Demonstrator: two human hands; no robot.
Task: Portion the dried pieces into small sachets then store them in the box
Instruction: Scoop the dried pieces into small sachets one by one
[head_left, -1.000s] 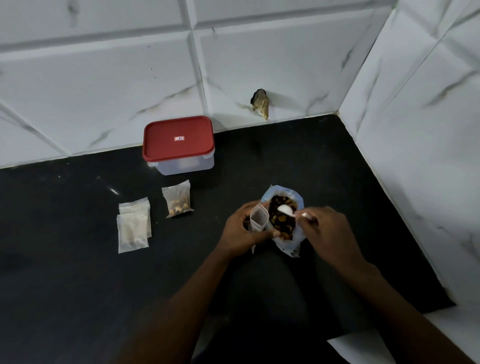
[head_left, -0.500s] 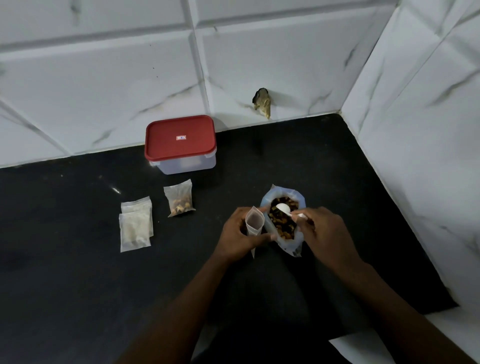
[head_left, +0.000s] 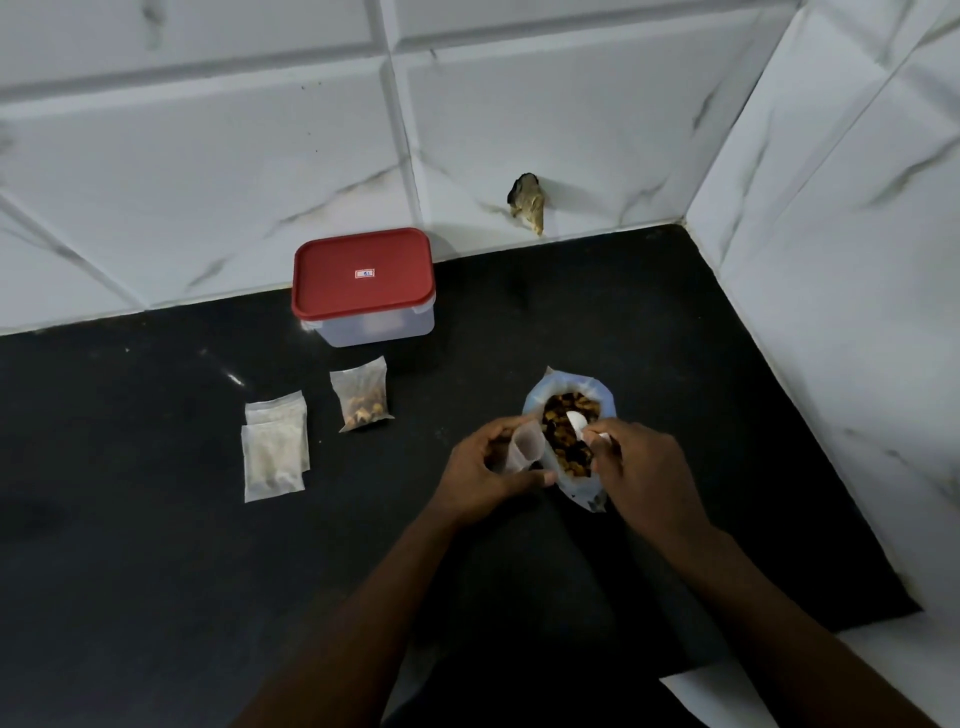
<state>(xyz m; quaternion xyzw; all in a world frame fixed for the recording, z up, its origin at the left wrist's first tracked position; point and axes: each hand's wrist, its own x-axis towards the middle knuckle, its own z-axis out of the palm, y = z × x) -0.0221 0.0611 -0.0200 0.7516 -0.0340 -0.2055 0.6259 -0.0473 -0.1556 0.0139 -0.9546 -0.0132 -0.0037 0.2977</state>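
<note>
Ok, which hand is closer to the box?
Left. The left hand, holding a sachet, sits nearer the camera than the box and to its right; the right hand, holding the spoon in the bag, is farther to the right.

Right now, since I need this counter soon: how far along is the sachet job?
Done: one filled sachet lies near the box. In hand: the left hand holds an open sachet, the right hand holds a spoon in the bag of dried pieces. Left: filling more, then boxing; the red lid is on.
</note>
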